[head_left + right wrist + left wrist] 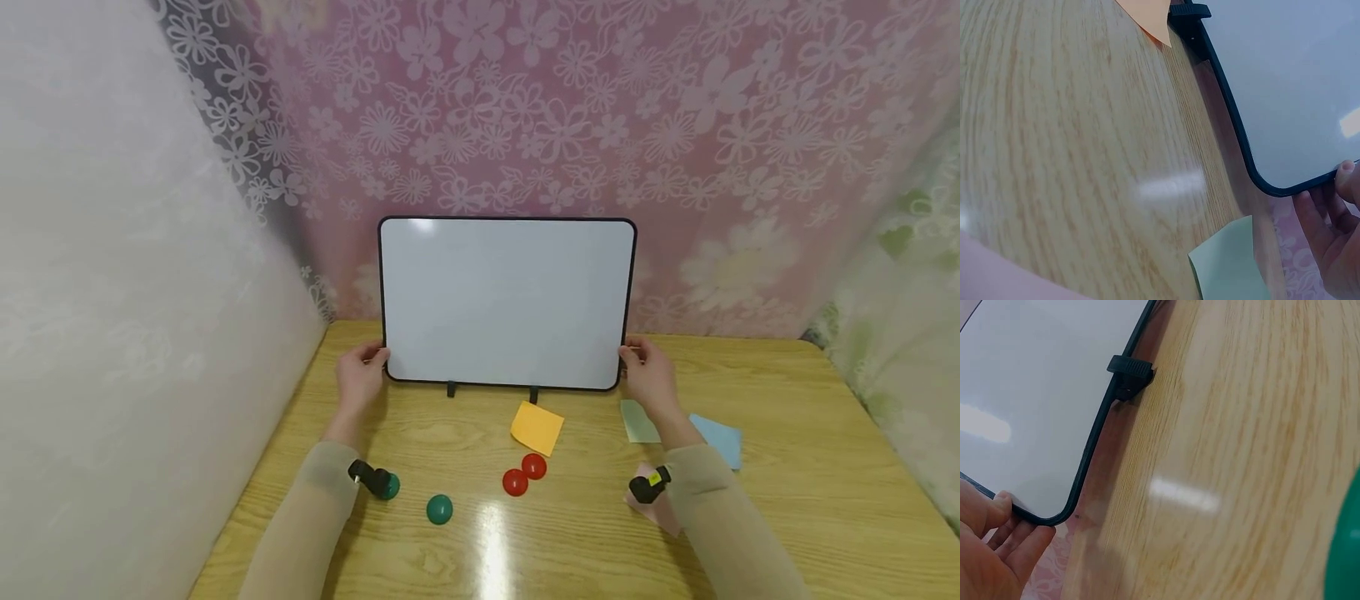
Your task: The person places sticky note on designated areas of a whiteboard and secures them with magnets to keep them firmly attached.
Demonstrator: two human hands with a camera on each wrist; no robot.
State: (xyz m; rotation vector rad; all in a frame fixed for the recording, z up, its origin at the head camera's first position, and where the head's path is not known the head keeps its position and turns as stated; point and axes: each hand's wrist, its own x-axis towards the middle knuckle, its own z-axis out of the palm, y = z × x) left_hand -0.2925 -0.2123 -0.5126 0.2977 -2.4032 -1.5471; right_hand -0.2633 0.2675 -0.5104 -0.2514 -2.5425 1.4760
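Observation:
A whiteboard [508,304] with a thin black frame stands upright at the back of the wooden table, leaning slightly, its lower edge on two small black stand feet [451,389]. At its lower left corner my left hand [362,375] grips the side edge, thumb on the front and fingers behind. My right hand [649,375] pinches the opposite side edge near the lower right corner in the same way. Both wrist views show the thumbs over the frame, and the left wrist view shows a black foot [1130,375] hooked over the bottom edge. The board's face carries no marks.
On the table [585,542] lie an orange sticky note [537,428], a green note [638,422], a blue note [718,442] and a pink note [660,515], partly under my right arm. Two red magnets [515,482] and two green magnets [439,509] lie nearer. A flowered curtain [510,108] hangs behind.

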